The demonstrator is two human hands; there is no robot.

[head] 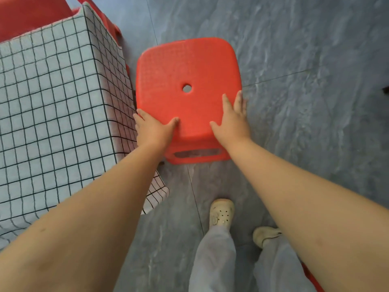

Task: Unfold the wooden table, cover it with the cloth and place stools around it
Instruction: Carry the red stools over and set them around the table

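Hands rest on a red plastic stool (187, 85) that stands on the floor just beside the covered worktop (48, 98). Left hand (152, 129) sits at the stool's near left corner, thumb laid flat across the seat and the fingers wrapped over the left edge, so this grip is closed on the stool. Right hand (233, 121) lies on the near right part of the seat with its fingers stretched forward along the right edge and the thumb spread inward; whether the fingers curl under the rim cannot be told, so this grip reads as a flat, spread palm pressing on the seat rather than a clamp. Both bare forearms reach forward and down from the bottom corners of the view.

The stool's seat is square with rounded corners, finely textured, with a round hole (187, 88) in the middle — a slot shows in its near side panel. Its left edge is very close to the hanging cloth (113, 85), a white fabric with a dark grid pattern that covers the worktop's top and drapes down its side, one corner trailing toward the floor. Behind the worktop, another red stool (25, 15) shows at the upper left, partly hidden.

The floor (294, 60) is grey, marbled tile with thin dark joints. Below, the person's pale grey trousers and two cream clogs (222, 212) stand on it — one foot ahead of the other
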